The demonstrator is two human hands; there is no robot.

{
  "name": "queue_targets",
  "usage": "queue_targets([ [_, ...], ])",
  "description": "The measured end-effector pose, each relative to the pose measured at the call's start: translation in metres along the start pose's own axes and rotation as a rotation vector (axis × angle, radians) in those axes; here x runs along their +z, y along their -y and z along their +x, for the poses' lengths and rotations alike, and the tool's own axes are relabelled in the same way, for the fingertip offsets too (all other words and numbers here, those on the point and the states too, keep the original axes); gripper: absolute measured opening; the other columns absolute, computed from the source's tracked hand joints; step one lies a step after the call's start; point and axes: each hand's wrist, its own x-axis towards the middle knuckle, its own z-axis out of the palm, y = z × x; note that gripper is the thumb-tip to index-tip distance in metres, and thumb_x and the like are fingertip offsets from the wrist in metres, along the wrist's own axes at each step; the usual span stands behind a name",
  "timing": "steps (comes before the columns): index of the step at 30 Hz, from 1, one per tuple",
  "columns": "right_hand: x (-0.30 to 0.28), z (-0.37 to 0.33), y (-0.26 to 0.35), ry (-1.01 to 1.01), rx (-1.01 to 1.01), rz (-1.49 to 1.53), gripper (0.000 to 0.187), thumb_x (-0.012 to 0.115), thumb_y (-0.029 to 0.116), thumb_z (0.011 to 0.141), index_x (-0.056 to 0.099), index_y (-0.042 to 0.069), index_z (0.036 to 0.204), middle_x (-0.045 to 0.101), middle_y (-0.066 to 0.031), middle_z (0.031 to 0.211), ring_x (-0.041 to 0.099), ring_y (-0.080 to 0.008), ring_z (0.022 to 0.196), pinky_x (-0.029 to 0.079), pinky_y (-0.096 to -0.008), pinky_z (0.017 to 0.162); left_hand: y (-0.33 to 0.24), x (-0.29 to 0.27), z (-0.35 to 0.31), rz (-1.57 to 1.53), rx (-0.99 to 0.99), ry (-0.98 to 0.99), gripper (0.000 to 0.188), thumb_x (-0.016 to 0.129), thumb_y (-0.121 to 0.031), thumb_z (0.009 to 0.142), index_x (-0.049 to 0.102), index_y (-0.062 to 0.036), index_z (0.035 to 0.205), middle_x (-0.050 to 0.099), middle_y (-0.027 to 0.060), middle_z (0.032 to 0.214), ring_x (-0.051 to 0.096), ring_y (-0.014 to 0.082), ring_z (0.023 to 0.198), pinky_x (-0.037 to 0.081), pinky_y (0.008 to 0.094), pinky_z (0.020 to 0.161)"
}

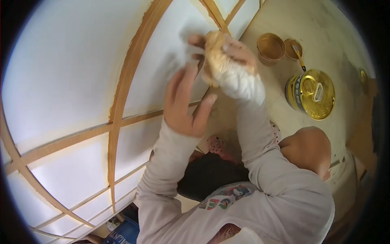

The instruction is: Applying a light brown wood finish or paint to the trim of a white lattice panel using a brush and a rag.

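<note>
White panel [77, 53]: largest item, left side to upper middle of frame, divided by brown strips [132, 61]. Strip edges ragged, tan smudging on the white beside them. Risk: if the brown is wet, rubbing across an edge could drag colour over the pane.

Floor [325, 28]: tan, right side of frame, some dark marks.

Left hand [185, 99]: centre of frame. Fingers extended, thumb held away from them; nothing seen in it. Contact with panel: cannot tell. Risk: any residue on the fingertips could print onto the white.

Cloth [215, 53]: upper middle, yellowish, bunched. Right hand [240, 51] is closed around it; exact finger placement blurred. Risk: uneven folds could let a corner trail over the pane, or work loose from the grip.

Gold tin [319, 87]: right of frame, top appears covered.

Larger bowl [269, 59]: upper right, brown inside; contents cannot be told. Near the right hand, so an outward swing of that arm could tip it.

Smaller bowl [291, 53]: just beside the larger one.

Slim orange-handled tool [300, 59]: spans from smaller bowl to tin. Resting across two things, it would likely slide off if either were bumped.
</note>
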Motion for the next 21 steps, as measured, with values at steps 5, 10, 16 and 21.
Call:
queue_targets([
  [5,0.017,-0.009,-0.012,-0.064,0.133,0.02,0.031,0.054,0.013,0.089,0.054,-0.007,0.112,0.06,-0.0106,0.107,0.057,-0.0159,0.097,0.045,-0.0249,0.083,0.017,0.017,0.014,-0.437,-0.349,0.038,0.053,0.065,-0.003,0.078,0.042,0.0032,0.126,0.055,0.0146,0.11,0.059,0.0195,0.093,0.05,0.0283,0.076],
  [10,-0.006,-0.027,0.023,0.144,0.127,-0.555,0.06,0.075,0.024,0.076,0.047,-0.006,0.12,0.056,-0.0105,0.11,0.055,-0.0154,0.099,0.045,-0.027,0.084,0.002,0.025,0.026,-0.582,-0.403,-0.31,0.063,0.063,0.001,0.079,0.028,-0.0031,0.131,0.054,0.0144,0.108,0.058,0.0181,0.092,0.049,0.0275,0.074],
  [16,0.001,-0.021,0.009,0.201,-0.363,-1.07,0.065,0.081,0.02,0.068,0.048,-0.006,0.118,0.057,-0.0126,0.11,0.057,-0.0193,0.099,0.046,-0.0291,0.083,0.013,0.031,0.028,-0.745,-0.533,-0.271,0.042,0.058,-0.007,0.085,0.039,-0.0033,0.122,0.059,0.0103,0.093,0.058,0.0135,0.07,0.048,0.025,0.058],
  [21,-0.006,-0.015,0.004,-0.174,-0.019,-0.051,0.04,0.076,0.01,0.071,0.056,-0.003,0.103,0.063,-0.0115,0.097,0.063,-0.022,0.085,0.051,-0.0281,0.071,-0.005,0.034,0.024,-1.024,-1.045,0.185,0.03,0.051,-0.027,0.092,0.051,-0.0035,0.111,0.06,0.004,0.075,0.053,0.0097,0.049,0.043,0.0229,0.047],
])
